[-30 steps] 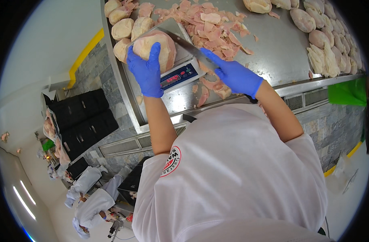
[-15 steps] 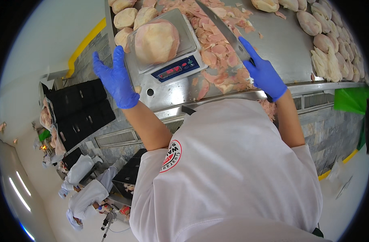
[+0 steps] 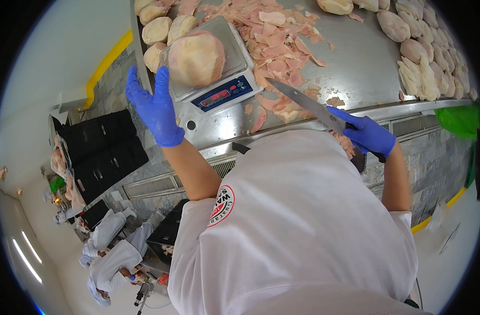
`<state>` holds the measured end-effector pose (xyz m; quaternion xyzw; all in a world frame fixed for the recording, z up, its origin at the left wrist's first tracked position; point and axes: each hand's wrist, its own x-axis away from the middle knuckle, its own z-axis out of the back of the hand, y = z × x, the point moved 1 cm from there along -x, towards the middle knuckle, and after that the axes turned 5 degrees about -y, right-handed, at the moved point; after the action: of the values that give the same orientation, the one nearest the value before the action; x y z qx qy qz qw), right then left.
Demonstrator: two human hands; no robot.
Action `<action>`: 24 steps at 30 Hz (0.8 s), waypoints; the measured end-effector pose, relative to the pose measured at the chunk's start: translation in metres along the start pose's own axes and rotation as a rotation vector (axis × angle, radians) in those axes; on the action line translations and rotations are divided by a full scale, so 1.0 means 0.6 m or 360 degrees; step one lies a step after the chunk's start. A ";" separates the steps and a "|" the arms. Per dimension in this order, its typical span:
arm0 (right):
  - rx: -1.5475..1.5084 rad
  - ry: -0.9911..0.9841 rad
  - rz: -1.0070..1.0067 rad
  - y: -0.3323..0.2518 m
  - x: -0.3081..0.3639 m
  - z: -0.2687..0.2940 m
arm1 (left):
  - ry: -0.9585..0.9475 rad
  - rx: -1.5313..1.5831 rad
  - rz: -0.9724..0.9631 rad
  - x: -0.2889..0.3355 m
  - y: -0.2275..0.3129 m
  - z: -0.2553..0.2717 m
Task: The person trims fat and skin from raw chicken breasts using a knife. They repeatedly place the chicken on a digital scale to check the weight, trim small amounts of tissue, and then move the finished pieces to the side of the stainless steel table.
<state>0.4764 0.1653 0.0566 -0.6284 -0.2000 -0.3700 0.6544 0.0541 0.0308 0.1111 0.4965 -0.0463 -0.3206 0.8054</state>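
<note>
In a blue glove, my right hand [image 3: 370, 134] grips a large knife [image 3: 309, 103] by its dark handle. The blade points left and away, over the table's near edge. My left hand [image 3: 155, 113], also gloved in blue, is open with thumb and fingers apart, just left of the scale. On that white digital scale [image 3: 245, 92] with a metal pan rests a big rounded piece of raw poultry [image 3: 196, 59], pale and pink. A small gap seems to lie between my left fingertips and the meat; whether they touch is hard to tell. Thin pink meat trimmings [image 3: 277, 44] lie scattered beyond the blade.
More rounded poultry pieces [image 3: 157, 30] sit behind the scale at left. Many others [image 3: 416, 50] are heaped along the right of the metal table [image 3: 355, 63]. Black crates [image 3: 103, 142] stand at left, and co-workers in white [image 3: 114, 262] work further off. A green bag [image 3: 455, 122] hangs at right.
My right hand has drawn the knife back toward me and to the right, turning the blade lower across the near edge. My left hand stays open beside the scale. The poultry stays on the pan.
</note>
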 end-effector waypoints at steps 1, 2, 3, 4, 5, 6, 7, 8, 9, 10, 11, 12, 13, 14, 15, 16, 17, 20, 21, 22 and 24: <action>0.0049 0.0023 -0.0002 0.002 -0.008 0.001 | 0.0000 -0.0001 -0.0054 0.004 0.013 -0.007; 0.0099 0.0047 -0.0009 0.004 -0.015 0.002 | -0.0077 0.0056 -0.0056 0.010 0.018 -0.012; 0.0122 0.0062 -0.0076 -0.003 -0.020 0.004 | -0.0154 0.0112 -0.0057 0.016 0.019 -0.017; 0.0152 0.0067 -0.0132 -0.008 -0.025 0.005 | -0.0218 0.0159 -0.0059 0.018 0.018 -0.017; 0.0134 0.0077 -0.0131 -0.011 -0.027 0.006 | -0.0170 0.0172 -0.0061 0.016 0.012 -0.016; 0.0117 0.0086 -0.0130 -0.014 -0.027 0.006 | -0.0121 0.0185 -0.0062 0.013 0.003 -0.017; 0.0097 0.0091 -0.0133 -0.016 -0.027 0.003 | -0.0077 0.0195 -0.0058 0.011 -0.005 -0.014; 0.0114 0.0113 -0.0122 -0.016 -0.025 0.002 | -0.0054 0.0198 -0.0034 0.009 -0.009 -0.008; 0.0131 0.0135 -0.0111 -0.014 -0.022 0.002 | -0.0031 0.0200 -0.0009 0.007 -0.013 -0.002; 0.0152 0.0151 -0.0104 -0.012 -0.018 0.002 | -0.0005 0.0203 0.0024 0.009 -0.016 0.003; 0.0102 0.0088 -0.0120 -0.014 -0.016 -0.002 | 0.0014 0.0209 0.0038 0.010 -0.018 0.007; 0.0052 0.0023 -0.0136 -0.017 -0.015 -0.006 | 0.0034 0.0214 0.0053 0.011 -0.020 0.011; 0.0002 -0.0034 -0.0157 -0.019 -0.014 -0.009 | 0.0049 0.0226 0.0067 0.011 -0.023 0.012; 0.0230 0.0057 -0.0038 -0.009 -0.024 -0.016 | 0.0045 0.0230 0.0067 0.008 -0.025 0.011; 0.0457 0.0148 0.0081 0.014 -0.046 -0.028 | 0.0041 0.0234 0.0068 0.006 -0.027 0.008; 0.0691 0.0231 0.0209 0.034 -0.067 -0.033 | 0.0048 0.0232 0.0069 0.005 -0.027 0.008; 0.0715 0.0365 0.0337 0.047 -0.084 -0.029 | 0.0037 0.0221 0.0079 0.006 -0.022 0.009; 0.0787 0.0509 0.0146 0.043 -0.099 -0.008 | -0.0029 0.0212 0.0107 0.010 -0.012 0.000; 0.0766 0.0575 0.0148 0.036 -0.093 -0.002 | -0.0069 0.0227 0.0118 0.008 -0.022 -0.008; 0.0749 0.0635 0.0151 0.034 -0.088 0.003 | -0.0104 0.0239 0.0134 0.008 -0.027 -0.015; 0.0702 0.0774 0.0183 0.036 -0.079 0.016 | -0.0183 0.0138 0.0119 0.011 -0.028 -0.042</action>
<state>0.4635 0.1842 0.0086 -0.3753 -0.0774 -0.4193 0.8230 0.0613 0.0414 0.0833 0.5095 -0.1248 -0.3159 0.7906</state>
